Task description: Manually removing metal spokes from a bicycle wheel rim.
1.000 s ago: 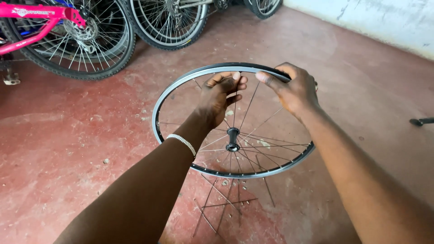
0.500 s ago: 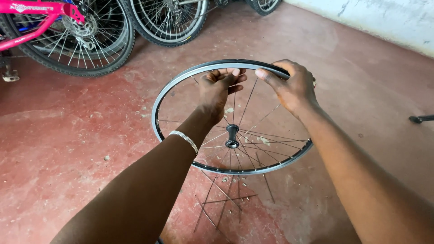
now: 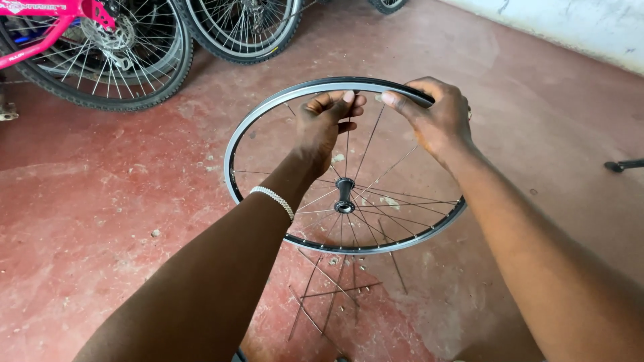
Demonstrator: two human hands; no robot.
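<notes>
bare wheel rim (image 3: 268,127) held up over the red floor (image 3: 100,201), roughly centre of view, tilted so the far edge sits at 12 o'clock and the near edge at 6. black hub (image 3: 345,194) in the middle, thin spokes (image 3: 402,201) fanning out to the rim, some sections laced sparsely. left hand (image 3: 322,127) reaches through the inside of the rim, fingers (image 3: 349,100) curled up against the inner face at about 12 o'clock, pinched around the top of one spoke (image 3: 347,144) where it meets the rim. cannot tell if there is a small part between the tips. beaded bracelet (image 3: 274,200) on the left wrist. right hand (image 3: 436,117) clamped over the rim from outside at about 1 o'clock, thumb on the inner side, fingers wrapped across the top, carrying the wheel. the two hands are just beside each other, not clearly touching. loose spokes (image 3: 329,288) lie scattered and crossed on the floor under the rim's 6 o'clock edge. pink bicycle frame (image 3: 40,30) with a tyred wheel (image 3: 107,60) at 10 o'clock, second bicycle wheel (image 3: 241,30) at 11 o'clock, both well apart from the rim. pale wall (image 3: 577,27) at 2 o'clock. a dark stand foot (image 3: 624,164) pokes in at 3 o'clock.
</notes>
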